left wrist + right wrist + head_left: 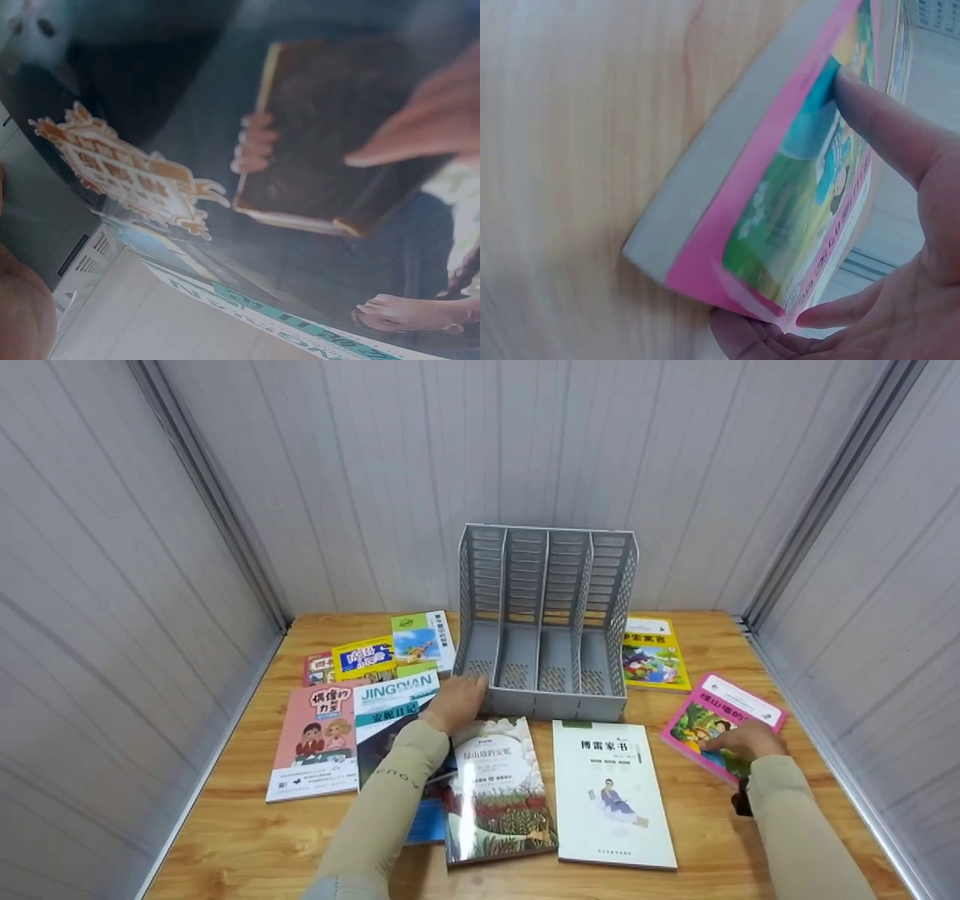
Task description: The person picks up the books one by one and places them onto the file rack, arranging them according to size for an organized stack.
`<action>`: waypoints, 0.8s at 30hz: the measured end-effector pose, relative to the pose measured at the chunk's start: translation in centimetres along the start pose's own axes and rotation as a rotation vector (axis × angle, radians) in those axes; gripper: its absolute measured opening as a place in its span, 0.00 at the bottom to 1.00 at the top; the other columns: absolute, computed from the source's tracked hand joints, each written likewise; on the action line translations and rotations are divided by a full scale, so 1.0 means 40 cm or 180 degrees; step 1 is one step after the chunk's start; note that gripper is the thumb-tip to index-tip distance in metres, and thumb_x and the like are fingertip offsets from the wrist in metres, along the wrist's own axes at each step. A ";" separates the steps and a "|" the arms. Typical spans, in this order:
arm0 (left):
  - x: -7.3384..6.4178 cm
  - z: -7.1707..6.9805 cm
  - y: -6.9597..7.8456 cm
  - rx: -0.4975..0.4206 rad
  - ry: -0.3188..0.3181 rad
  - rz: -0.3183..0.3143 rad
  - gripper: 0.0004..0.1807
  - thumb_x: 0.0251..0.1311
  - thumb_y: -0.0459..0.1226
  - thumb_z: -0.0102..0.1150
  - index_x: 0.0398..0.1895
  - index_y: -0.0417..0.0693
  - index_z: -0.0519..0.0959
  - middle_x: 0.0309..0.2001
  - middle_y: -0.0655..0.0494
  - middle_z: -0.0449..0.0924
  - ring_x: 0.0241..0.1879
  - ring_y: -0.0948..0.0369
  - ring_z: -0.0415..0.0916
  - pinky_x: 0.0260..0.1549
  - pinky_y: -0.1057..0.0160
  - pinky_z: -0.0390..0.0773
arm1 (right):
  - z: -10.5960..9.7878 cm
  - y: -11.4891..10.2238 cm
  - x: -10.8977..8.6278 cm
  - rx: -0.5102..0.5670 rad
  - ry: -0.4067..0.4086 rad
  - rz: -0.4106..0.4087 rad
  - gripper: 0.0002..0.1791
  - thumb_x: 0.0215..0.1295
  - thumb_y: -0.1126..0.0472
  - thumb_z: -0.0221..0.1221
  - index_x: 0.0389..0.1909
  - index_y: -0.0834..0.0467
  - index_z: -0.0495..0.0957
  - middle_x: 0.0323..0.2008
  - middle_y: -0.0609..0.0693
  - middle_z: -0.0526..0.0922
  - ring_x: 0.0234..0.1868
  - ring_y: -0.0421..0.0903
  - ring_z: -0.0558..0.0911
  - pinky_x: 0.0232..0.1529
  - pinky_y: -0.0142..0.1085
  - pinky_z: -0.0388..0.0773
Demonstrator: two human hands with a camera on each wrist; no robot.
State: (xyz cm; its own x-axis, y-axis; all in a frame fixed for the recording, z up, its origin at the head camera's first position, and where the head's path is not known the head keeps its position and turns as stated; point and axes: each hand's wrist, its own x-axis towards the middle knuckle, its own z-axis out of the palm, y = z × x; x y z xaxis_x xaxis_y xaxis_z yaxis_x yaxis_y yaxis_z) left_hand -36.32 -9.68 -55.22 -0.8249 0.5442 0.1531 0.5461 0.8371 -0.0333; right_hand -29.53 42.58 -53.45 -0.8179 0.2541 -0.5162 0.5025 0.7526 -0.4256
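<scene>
In the head view my left hand (456, 703) is at the near left corner of a grey four-slot file rack (555, 701), its fingers curled over the low front edge. Part of that hand shows at the left border of the left wrist view, beside the grey rack wall. My right hand (750, 741) grips a pink-bordered children's book (712, 720). The thumb lies on its picture cover while the other fingers wrap round the edge, as the right wrist view shows. One long edge of this pink book (727, 165) stays close to the wooden table.
Left of the rack lie several overlapping books, among them a pink one (315, 742) and a dark JINGDIAN one (375, 735). In front are a flowered book (499, 802) and a white book (615, 795). A yellow book (652, 656) lies right of the rack. Panel walls enclose the table (232, 825).
</scene>
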 end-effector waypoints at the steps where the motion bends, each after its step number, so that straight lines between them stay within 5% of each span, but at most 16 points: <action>1: 0.001 -0.001 0.001 -0.0004 -0.0001 -0.0004 0.10 0.77 0.30 0.57 0.56 0.39 0.78 0.50 0.42 0.88 0.51 0.46 0.87 0.55 0.46 0.86 | -0.003 0.000 0.001 0.0005 -0.0015 0.0019 0.62 0.61 0.39 0.74 0.69 0.87 0.59 0.62 0.81 0.68 0.58 0.69 0.72 0.70 0.64 0.74; 10: 0.011 -0.005 0.002 0.0022 -0.0088 -0.0037 0.13 0.76 0.31 0.59 0.60 0.38 0.78 0.53 0.42 0.88 0.54 0.45 0.87 0.58 0.46 0.85 | -0.014 0.012 0.001 -0.0017 0.0324 0.0030 0.52 0.69 0.46 0.67 0.68 0.89 0.60 0.67 0.85 0.67 0.59 0.70 0.76 0.68 0.64 0.77; 14: 0.013 -0.001 -0.001 -0.0003 -0.0031 -0.0026 0.14 0.74 0.33 0.63 0.59 0.38 0.78 0.53 0.41 0.88 0.54 0.45 0.87 0.58 0.46 0.85 | -0.011 0.018 0.003 0.0242 0.0449 0.0146 0.53 0.67 0.46 0.69 0.70 0.87 0.59 0.67 0.82 0.69 0.57 0.67 0.76 0.69 0.63 0.76; 24: 0.006 0.010 0.001 0.0040 -0.0003 0.0038 0.13 0.73 0.33 0.65 0.55 0.39 0.78 0.51 0.43 0.88 0.53 0.46 0.87 0.58 0.46 0.85 | -0.013 0.051 0.014 0.0580 0.0265 0.0221 0.61 0.65 0.45 0.71 0.74 0.88 0.51 0.71 0.88 0.60 0.66 0.78 0.73 0.62 0.62 0.83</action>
State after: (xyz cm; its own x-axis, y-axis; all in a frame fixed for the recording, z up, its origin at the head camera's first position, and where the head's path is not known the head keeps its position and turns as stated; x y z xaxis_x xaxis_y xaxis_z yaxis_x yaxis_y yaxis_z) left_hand -36.54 -9.50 -55.59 -0.8184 0.5542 0.1518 0.5540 0.8312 -0.0475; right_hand -29.11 44.56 -54.21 -0.7961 0.3564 -0.4890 0.5946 0.6111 -0.5225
